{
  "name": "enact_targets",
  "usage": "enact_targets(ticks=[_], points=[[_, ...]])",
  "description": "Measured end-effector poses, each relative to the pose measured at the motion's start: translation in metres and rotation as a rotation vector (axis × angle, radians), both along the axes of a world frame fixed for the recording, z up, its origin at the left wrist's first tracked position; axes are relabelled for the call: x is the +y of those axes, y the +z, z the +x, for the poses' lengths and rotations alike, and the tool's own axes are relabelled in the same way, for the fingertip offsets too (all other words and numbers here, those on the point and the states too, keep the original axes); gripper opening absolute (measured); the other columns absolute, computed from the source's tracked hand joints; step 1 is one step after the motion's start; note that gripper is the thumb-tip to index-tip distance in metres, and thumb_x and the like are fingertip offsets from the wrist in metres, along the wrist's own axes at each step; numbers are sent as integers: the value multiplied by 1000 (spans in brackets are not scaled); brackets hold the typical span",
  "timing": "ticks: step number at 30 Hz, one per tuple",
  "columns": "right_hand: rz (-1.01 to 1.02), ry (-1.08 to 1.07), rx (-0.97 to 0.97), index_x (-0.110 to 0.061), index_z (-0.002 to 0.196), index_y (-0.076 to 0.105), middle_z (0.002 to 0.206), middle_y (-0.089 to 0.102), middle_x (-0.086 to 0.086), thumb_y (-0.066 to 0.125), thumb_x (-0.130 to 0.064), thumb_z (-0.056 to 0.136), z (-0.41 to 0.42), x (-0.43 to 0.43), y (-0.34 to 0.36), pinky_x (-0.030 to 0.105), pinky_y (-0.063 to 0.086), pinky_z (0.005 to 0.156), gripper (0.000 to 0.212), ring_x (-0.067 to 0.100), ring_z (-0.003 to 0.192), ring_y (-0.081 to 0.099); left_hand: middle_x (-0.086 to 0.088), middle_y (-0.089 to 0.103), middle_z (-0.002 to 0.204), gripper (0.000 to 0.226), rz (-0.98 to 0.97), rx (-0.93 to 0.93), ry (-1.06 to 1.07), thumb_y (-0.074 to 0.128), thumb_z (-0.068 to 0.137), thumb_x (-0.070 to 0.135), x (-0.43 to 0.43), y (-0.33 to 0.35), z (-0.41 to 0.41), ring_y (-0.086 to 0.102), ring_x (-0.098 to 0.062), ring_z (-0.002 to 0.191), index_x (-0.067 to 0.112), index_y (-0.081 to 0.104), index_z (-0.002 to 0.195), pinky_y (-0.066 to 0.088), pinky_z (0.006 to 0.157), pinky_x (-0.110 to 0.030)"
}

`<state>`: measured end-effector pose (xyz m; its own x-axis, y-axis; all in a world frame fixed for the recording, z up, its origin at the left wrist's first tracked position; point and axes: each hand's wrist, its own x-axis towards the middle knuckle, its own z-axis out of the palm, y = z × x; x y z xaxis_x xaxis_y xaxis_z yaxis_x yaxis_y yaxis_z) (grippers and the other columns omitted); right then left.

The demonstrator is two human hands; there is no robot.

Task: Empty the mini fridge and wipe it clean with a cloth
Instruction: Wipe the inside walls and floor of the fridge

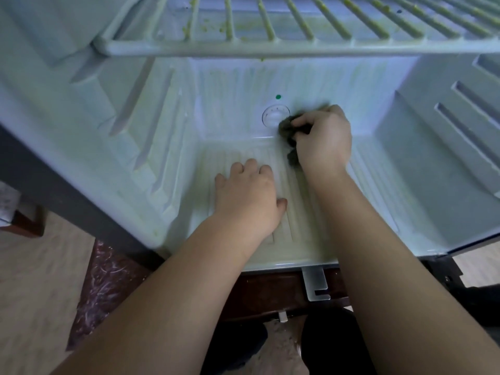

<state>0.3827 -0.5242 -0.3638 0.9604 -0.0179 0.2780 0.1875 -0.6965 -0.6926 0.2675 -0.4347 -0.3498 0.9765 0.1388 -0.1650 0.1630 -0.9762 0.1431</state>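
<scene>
The mini fridge [81,136] stands open, and both hands reach into its lower compartment, well apart from each other. The right hand [323,139] is deep inside, toward 1 o'clock from the left one. Its fingers are curled tight round a dark cloth [287,126], bunched into a wad, probably so that the pressure lands on a small patch. The wad presses where the back wall [338,82] meets the ribbed floor [373,196], touching the 4 o'clock edge of a round clear fitting [272,116]. The cloth's edges are blurred, which suggests a scrubbing stroke.

The left hand [249,196] grips nothing. It rests palm down on the ribbed floor nearer the front with its fingers pointing inward, most likely as a prop that carries the person's weight during the long reach to the back.

A small green dot [278,97] sits on the back wall at 12 o'clock from the fitting. Above, the wire shelf [270,47] is in its slot, and its bars carry streaks and crumbs of yellow-green residue. A faint greenish film also tints the back wall and floor.

No food shows in the part in view, so the emptying looks done here and the wiping is under way. The shelf looks like the dirtiest part left.
</scene>
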Motion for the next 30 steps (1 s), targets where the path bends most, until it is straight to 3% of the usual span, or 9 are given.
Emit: enact_targets(ticks=[3,6,11,14,16,19,24,27,30], points=[[21,19,-163,-24,101,74,112,58,4,60,-5,78,-2,0,28,18,42,75,33,18,89,61,-5,40,136,52,-7,6,-7,48,94,49,1,0,0,36,-27,127,15,42,133,34,101,-45],[128,21,-341,-24,102,75,112,61,2,64,-13,78,1,6,49,22,48,84,29,14,94,62,-5,41,135,52,-15,4,-8,48,95,48,2,0,1,36,-27,127,14,43,133,34,102,-45],[180,47,-283,-20,106,74,106,56,2,66,-11,82,-6,17,28,-4,33,73,26,1,82,49,-4,41,136,51,-25,-24,-22,49,94,48,6,-1,-1,37,-26,127,16,43,133,36,100,-43],[116,69,-195,-22,105,73,109,56,2,65,-8,83,-7,19,28,-4,32,65,28,3,79,48,-4,41,136,53,-27,-20,-13,49,94,49,9,-1,-3,37,-27,126,16,44,135,37,101,-44],[85,74,-238,-25,103,74,108,62,0,65,-11,80,-3,19,44,-3,35,68,28,3,80,52,-6,41,136,55,-21,-3,8,49,94,51,10,0,-5,37,-28,126,15,43,135,37,102,-44],[143,74,-367,-24,96,76,97,71,-3,65,-15,76,0,21,56,17,50,76,24,8,85,64,-7,40,135,58,3,-2,39,50,92,55,13,0,-5,37,-29,126,14,42,133,37,100,-43],[134,141,-260,-23,105,74,106,59,4,67,-10,80,-8,33,36,-6,31,66,30,-1,66,47,-7,42,133,64,24,30,105,47,91,61,15,1,-4,38,-29,124,13,42,133,37,93,-42],[-1,191,-179,-25,105,74,111,61,2,64,-8,84,-8,36,37,-4,35,58,29,-4,48,42,-8,42,133,63,30,28,94,45,92,61,16,1,-6,38,-29,124,13,42,133,38,91,-41],[94,160,-261,-27,102,75,106,64,1,67,-13,79,-9,34,44,9,47,70,28,5,67,60,-7,43,132,60,20,39,88,45,92,59,18,2,-7,38,-28,123,14,43,132,38,92,-42]])
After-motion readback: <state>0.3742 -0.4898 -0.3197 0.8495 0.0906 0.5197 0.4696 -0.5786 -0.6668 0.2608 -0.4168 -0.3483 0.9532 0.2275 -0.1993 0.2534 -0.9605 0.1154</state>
